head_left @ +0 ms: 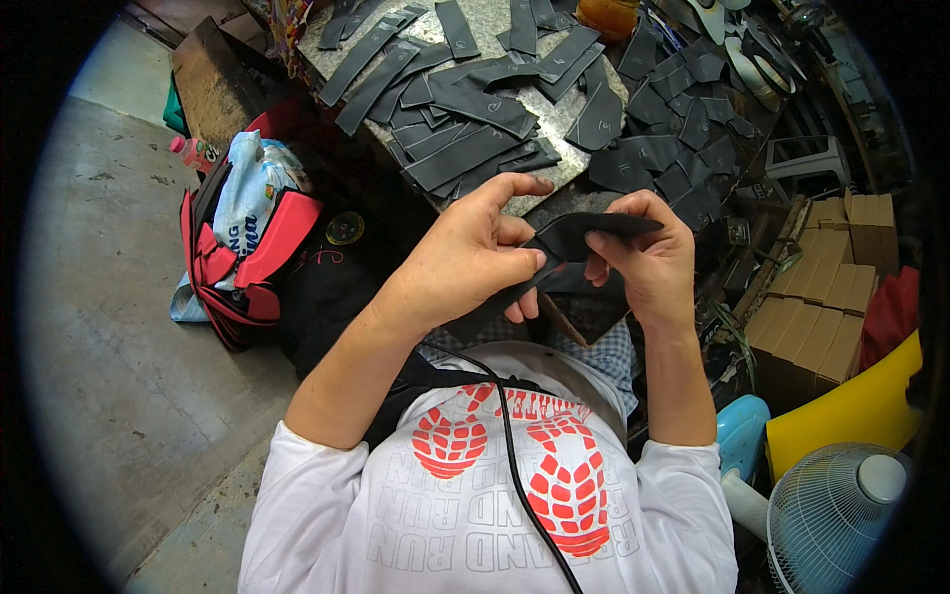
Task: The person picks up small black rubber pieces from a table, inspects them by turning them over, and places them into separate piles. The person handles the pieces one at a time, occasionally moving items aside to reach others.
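Above my lap, both hands hold a black leather-like piece, bent and curved. My left hand pinches its left part between thumb and lower fingers, with the index finger stretched out above. At its right end my right hand grips it, thumb on the near face and fingers behind. Just beyond my hands, black strips with pale marks lie heaped on a speckled stone-like tabletop. Wider black cut pieces are piled to the right of it.
On the left, red and black pieces and a light blue bag sit beside a pink-capped bottle. Brown cardboard boxes stand at right, above a yellow sheet-like object and a fan. A black cable crosses my shirt.
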### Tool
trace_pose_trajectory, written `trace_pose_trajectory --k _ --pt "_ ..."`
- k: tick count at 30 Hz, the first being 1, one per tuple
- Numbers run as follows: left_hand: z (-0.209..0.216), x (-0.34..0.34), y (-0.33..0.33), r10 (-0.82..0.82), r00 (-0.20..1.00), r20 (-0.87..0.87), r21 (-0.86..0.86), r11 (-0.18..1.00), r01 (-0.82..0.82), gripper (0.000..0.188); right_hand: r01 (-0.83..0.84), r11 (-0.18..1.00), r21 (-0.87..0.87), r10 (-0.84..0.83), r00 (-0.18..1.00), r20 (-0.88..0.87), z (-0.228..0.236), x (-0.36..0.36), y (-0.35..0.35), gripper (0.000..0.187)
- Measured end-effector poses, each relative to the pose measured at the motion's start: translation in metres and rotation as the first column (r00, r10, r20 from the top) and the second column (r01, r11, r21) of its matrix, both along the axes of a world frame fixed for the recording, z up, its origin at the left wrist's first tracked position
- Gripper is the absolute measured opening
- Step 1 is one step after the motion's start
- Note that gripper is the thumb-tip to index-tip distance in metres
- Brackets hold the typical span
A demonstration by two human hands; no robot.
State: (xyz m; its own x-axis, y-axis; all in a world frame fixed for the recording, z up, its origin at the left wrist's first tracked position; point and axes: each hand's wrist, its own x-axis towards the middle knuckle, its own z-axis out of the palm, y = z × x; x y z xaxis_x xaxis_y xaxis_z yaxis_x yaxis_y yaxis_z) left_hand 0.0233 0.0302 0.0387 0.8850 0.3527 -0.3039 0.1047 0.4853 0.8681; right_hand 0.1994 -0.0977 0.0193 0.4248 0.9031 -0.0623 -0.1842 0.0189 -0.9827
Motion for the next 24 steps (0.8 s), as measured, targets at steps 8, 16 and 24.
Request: trace_pose_trajectory --k 8,16,24 --pt "0.000 0.001 0.000 -0.004 1.000 -0.019 0.021 1.000 0.005 0.059 0.000 1.000 -0.003 0.000 1.000 -0.003 -0.001 0.000 -0.001 0.019" --pt "0.001 0.003 -0.003 0.030 0.999 -0.029 0.040 0.999 -0.029 0.049 0.004 1.000 0.020 -0.004 1.000 0.011 -0.003 0.001 -0.001 0.017" --pt "-0.006 0.007 -0.020 0.090 0.988 0.126 0.162 0.981 -0.110 0.047 0.050 0.999 -0.009 -0.051 0.985 -0.164 0.005 -0.013 -0.007 0.060"
